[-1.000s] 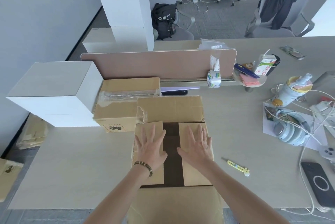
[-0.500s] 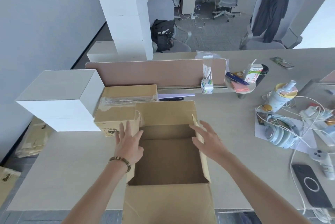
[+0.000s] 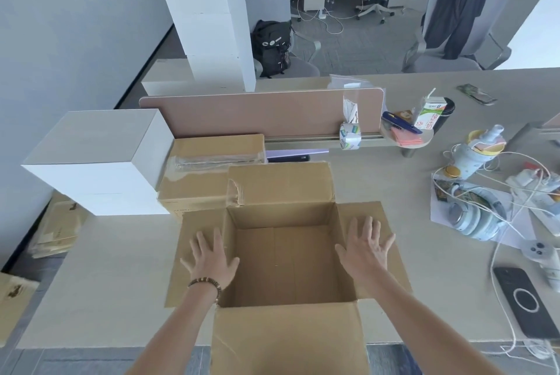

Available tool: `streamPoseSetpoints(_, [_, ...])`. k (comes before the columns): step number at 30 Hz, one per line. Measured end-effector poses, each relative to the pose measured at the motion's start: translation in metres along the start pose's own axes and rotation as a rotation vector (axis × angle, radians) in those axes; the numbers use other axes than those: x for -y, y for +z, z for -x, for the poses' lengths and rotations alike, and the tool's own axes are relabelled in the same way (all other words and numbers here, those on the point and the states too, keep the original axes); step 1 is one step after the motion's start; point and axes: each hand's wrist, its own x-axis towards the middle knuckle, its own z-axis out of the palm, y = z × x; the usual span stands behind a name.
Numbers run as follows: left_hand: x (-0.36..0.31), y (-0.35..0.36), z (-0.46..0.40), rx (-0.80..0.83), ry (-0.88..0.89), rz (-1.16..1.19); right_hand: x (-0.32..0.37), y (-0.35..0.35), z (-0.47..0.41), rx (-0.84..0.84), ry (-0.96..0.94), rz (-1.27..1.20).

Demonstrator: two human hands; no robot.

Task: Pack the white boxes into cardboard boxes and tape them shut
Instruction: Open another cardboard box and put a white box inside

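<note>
An empty cardboard box [image 3: 288,262] stands open at the table's near edge, all flaps folded outward. My left hand [image 3: 210,259] presses flat on the left flap, fingers spread. My right hand [image 3: 365,248] lies flat on the right flap the same way. A stack of white boxes [image 3: 100,159] sits to the left on the table. A taped cardboard box [image 3: 209,168] stands between that stack and the open box. A taller stack of white boxes [image 3: 212,20] rises behind the divider. A tape roll [image 3: 350,136] hangs on the divider rail.
The wooden divider [image 3: 260,112] runs across the table behind the boxes. To the right lie a drink carton [image 3: 428,112], a bottle [image 3: 475,150], headphones [image 3: 472,217] with cables, and a phone [image 3: 525,302]. Flat cardboard [image 3: 57,229] lies on the floor at left.
The two inner flaps were pressed shut a second ago. Both hands swung them up and outward, and now hold them flat on either side of the open box.
</note>
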Motion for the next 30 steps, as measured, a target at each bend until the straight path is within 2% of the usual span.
streamPoseSetpoints(3, [-0.008,0.013,-0.004,-0.017,-0.041,0.051,0.011,0.017,-0.001,0.010,0.044,-0.052])
streamPoseSetpoints(9, [-0.002,0.030,-0.012,-0.105,0.059,0.261,0.021,0.037,-0.006,-0.030,0.066,-0.181])
streamPoseSetpoints(14, [-0.001,0.032,-0.014,-0.068,0.034,0.304,0.024,0.034,-0.004,0.004,0.034,-0.290])
streamPoseSetpoints(25, [-0.003,0.022,-0.007,-0.078,0.051,0.357,0.022,0.031,0.000,-0.049,0.036,-0.184])
streamPoseSetpoints(30, [0.008,0.021,-0.008,-0.053,0.055,0.372,0.034,0.017,-0.002,-0.033,0.043,-0.040])
